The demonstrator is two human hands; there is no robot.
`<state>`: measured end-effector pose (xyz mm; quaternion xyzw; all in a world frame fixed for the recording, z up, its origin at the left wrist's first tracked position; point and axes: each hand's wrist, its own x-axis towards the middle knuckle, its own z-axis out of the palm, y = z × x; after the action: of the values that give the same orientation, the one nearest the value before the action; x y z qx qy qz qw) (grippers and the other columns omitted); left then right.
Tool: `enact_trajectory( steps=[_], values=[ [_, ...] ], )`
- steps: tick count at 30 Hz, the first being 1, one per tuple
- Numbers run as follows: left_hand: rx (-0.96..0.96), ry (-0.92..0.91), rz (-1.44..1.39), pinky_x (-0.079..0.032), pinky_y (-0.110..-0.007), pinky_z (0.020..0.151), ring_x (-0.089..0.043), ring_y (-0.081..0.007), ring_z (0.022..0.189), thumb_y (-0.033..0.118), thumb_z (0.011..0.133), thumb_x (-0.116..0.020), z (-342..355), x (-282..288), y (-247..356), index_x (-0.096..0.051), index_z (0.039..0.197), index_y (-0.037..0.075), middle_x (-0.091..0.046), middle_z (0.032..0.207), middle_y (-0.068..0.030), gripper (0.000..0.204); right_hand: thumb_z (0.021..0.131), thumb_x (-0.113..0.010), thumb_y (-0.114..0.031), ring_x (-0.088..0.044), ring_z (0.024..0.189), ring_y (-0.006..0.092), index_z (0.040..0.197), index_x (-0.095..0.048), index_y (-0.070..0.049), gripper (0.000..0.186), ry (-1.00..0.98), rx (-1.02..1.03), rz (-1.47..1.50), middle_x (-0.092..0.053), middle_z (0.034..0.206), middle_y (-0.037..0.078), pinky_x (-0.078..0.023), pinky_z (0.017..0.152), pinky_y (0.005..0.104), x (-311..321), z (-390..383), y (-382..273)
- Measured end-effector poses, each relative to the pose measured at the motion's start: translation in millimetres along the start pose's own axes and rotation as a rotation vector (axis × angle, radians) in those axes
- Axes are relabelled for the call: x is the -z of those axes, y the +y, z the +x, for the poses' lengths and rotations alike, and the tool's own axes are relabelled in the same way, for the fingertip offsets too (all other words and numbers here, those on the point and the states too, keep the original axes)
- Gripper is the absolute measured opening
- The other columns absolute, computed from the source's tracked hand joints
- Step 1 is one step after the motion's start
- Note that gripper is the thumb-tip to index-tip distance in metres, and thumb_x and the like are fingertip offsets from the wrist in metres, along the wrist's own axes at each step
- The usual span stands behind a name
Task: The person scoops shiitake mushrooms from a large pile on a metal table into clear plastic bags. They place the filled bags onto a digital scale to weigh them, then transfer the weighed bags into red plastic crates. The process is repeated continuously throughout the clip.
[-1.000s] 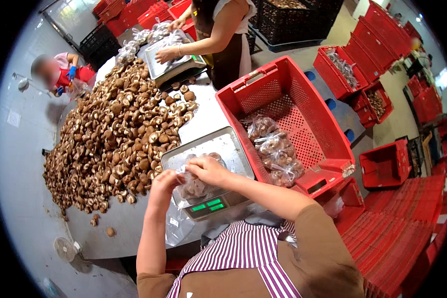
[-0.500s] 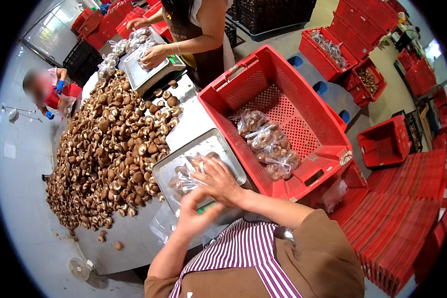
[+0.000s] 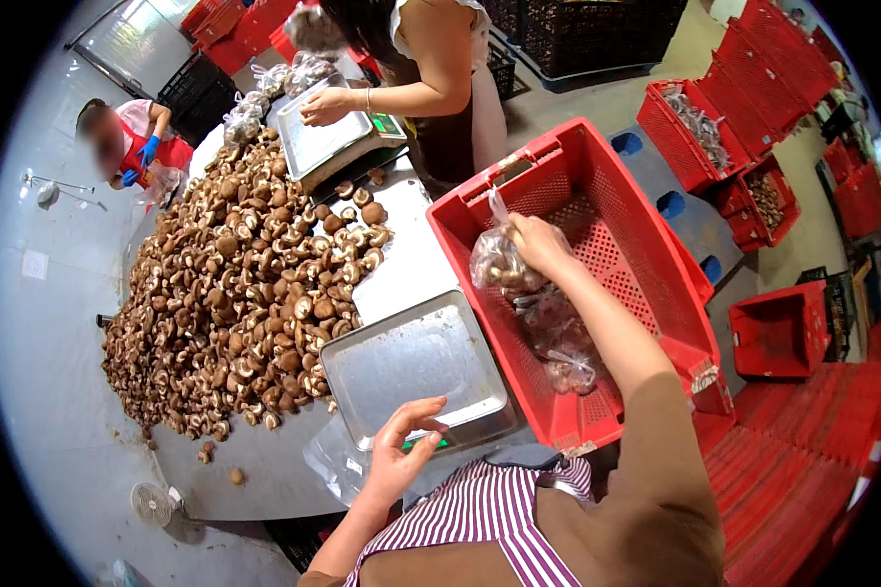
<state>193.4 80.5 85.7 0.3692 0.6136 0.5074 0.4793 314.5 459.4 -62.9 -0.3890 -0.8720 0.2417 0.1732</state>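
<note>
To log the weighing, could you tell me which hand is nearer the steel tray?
Left. The left hand touches the steel tray at its front edge; the right hand holds a bagged mushroom pack over the red crate.

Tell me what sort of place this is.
Likely a mushroom sorting and packing room: a big heap of mushrooms on a table, a scale tray for weighing, and red crates taking filled bags. The right hand lowers a bag into one.

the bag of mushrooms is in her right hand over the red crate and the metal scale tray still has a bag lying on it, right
Not quite. In the head view the right hand does hold the bag of mushrooms over the red crate, but the metal scale tray has nothing lying on it. The left hand rests at its near edge.
</note>
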Motion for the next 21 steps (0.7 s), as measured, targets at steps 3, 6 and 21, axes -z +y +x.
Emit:
enact_trajectory(
  steps=[3, 6, 21],
  values=[
    [0.045, 0.052, 0.161, -0.053, -0.032, 0.086, -0.066, -0.021, 0.098, -0.004, 0.086, -0.061, 1.3, 0.2, -7.8, -0.06, 0.12, -0.001, -0.06, 0.126, -0.0142, 0.034, 0.09, -0.061, -0.029, -0.063, 0.105, 0.0342, 0.118, -0.066, -0.013, 0.033, 0.082, -0.147, -0.046, -0.068, 0.112, 0.014, -0.049, 0.091, 0.0465, -34.7, 37.3, 51.7],
    [0.113, 0.131, 0.2, -0.052, -0.031, 0.084, -0.067, -0.0203, 0.095, -0.003, 0.086, -0.061, -14.1, 12.1, -20.2, -0.061, 0.117, -0.002, -0.061, 0.123, -0.0139, 0.031, 0.089, -0.06, -0.027, -0.063, 0.104, 0.0341, 0.109, -0.068, -0.009, 0.028, 0.196, -0.241, 0.055, -0.068, 0.11, 0.015, -0.048, 0.092, 0.0452, -68.4, 36.1, 99.6],
    [0.276, 0.474, 0.236, -0.051, -0.028, 0.073, -0.063, -0.0117, 0.081, 0.013, 0.09, -0.065, -67.9, 55.5, -97.0, -0.067, 0.105, 0.002, -0.069, 0.091, -0.0072, 0.019, 0.097, -0.054, -0.014, -0.061, 0.104, 0.0222, 0.118, -0.062, -0.001, 0.026, 0.012, -0.356, 0.425, -0.065, 0.113, 0.011, -0.048, 0.091, 0.0338, -77.5, -49.4, 146.5]
  ],
)
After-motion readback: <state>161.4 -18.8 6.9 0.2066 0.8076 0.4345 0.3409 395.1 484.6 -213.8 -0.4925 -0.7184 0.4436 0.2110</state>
